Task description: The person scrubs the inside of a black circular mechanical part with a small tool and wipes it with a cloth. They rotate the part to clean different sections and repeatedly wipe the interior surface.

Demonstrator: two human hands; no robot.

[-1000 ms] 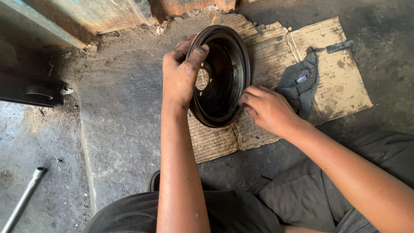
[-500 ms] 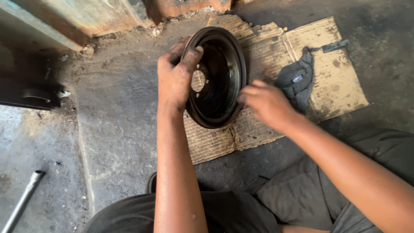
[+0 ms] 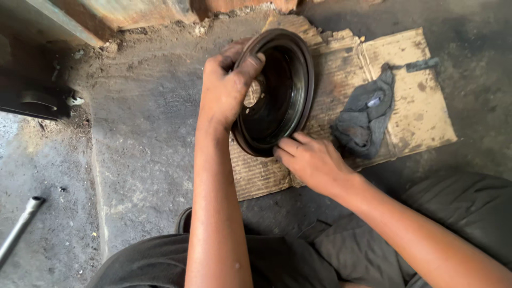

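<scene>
A dark, rusty brake drum (image 3: 282, 90) stands tilted on its edge on a torn sheet of cardboard (image 3: 416, 106), its hollow side facing right. My left hand (image 3: 226, 90) grips the drum's upper left rim, thumb hooked over the edge. My right hand (image 3: 309, 157) rests at the drum's lower rim, fingertips touching the metal near the cardboard. A grey rag (image 3: 365, 112) lies crumpled on the cardboard just right of the drum.
A small flat metal piece (image 3: 421, 65) lies at the cardboard's far right. A metal rod (image 3: 18, 229) lies on the dusty concrete floor at lower left. A rusty metal structure (image 3: 106, 16) runs along the top. My dark trousers fill the bottom.
My right hand has dropped from the drum's right side to its lower rim. The drum has tipped slightly, still gripped by my left hand.
</scene>
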